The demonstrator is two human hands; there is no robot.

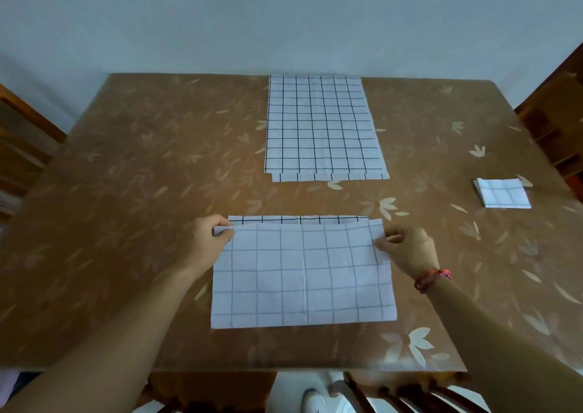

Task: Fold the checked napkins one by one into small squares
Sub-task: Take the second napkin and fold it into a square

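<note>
Your left hand [206,239] pinches the upper left corner of the near napkin [303,273], thumb and fingers closed on the folded-over layer. Your right hand [410,248] does the same at the upper right corner, its fingertips [383,244] closed on the cloth edge; a red cord bracelet [432,279] circles that wrist. The near napkin lies on the table [142,191] close to your edge of it, folded in half, pale reverse side up. The top layer stops just short of the far edge, so a narrow strip of the darker-lined face shows beyond it. A vertical crease runs down the middle of the cloth.

Beyond the near napkin, toward the wall [284,18], a stack of unfolded napkins [321,125] lies flat with the dark grid upward; at its edge nearest you, a lower sheet peeps out from under the top one. To the right of the near napkin, and well apart from it, a folded square [503,193] rests near the table's right side, several layers thick at its left edge. The table wears a brown covering printed with pale leaves. Wooden chairs [555,128] stand at the table's left and right sides, and chair backs show below its near edge.
</note>
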